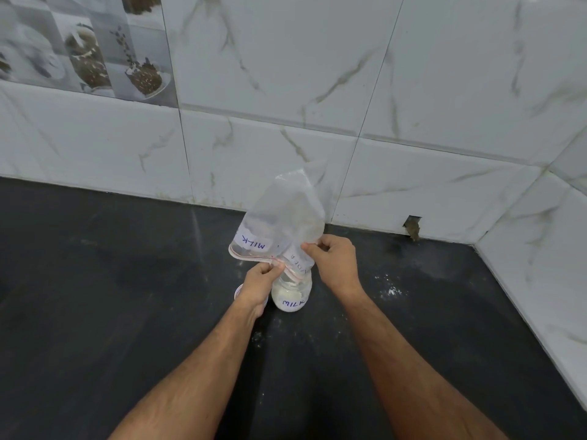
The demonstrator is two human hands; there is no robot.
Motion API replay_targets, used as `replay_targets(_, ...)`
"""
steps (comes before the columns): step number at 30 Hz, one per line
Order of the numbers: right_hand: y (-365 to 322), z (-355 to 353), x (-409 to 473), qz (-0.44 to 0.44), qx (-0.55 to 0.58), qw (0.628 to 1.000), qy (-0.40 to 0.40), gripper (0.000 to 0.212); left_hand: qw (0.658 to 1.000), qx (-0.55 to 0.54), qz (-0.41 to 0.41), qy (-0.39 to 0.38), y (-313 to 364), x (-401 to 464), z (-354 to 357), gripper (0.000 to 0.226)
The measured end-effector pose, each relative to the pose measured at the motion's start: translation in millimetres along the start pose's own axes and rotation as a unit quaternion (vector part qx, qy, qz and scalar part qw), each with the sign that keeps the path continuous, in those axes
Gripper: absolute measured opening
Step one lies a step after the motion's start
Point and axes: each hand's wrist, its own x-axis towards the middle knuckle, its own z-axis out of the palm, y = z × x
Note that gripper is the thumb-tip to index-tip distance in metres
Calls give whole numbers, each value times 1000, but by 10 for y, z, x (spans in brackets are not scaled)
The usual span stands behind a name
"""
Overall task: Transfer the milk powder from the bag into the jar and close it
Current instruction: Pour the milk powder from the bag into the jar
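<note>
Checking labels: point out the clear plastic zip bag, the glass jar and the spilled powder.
Clear plastic zip bag (286,214): head view, upturned body.
Glass jar (292,296): head view, labelled side.
Spilled white powder (392,292): head view, patch on counter.

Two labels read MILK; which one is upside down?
The label on the bag, held inverted above the jar. The jar's own label reads upright.

The jar (291,295) stands on the counter (111,312), near the middle and in front of the tiled wall (317,90). The bag (282,217) hangs upside down directly above it, its mouth at the jar's top. The left hand (260,282) grips the bag's mouth just left of the jar; the right hand (333,260) grips it on the right. A lid (237,291) lies on the counter behind the left hand, beside the jar. Spilled powder (392,290) lies on the counter to the jar's right.
</note>
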Motion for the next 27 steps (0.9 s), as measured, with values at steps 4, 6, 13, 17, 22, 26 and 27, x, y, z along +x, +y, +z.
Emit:
replay_targets(4,60,-32,64,39,41,998,32,22,1000,11,16,11,-1,17,-4,14)
replay_targets(6,78,-22,57,51,45,997,25,20,999,24,24,22,6,23,-3,13)
replay_targets(13,94,26,82,64,77,995,21,18,997,54,50,34,33,15,15,7)
replay_targets(17,112,1,81,67,57,994,59,23,995,75,62,38,7,60,11,7)
replay_targets(22,110,12,26,74,48,995,39,17,989,113,96,21,-32,70,0,9)
replay_targets(26,258,-31,58,101,80,990,63,18,980,139,137,24,29,-2,-15,15)
replay_targets(27,286,-29,43,108,82,989,60,18,978,152,145,21,34,-15,-10,15)
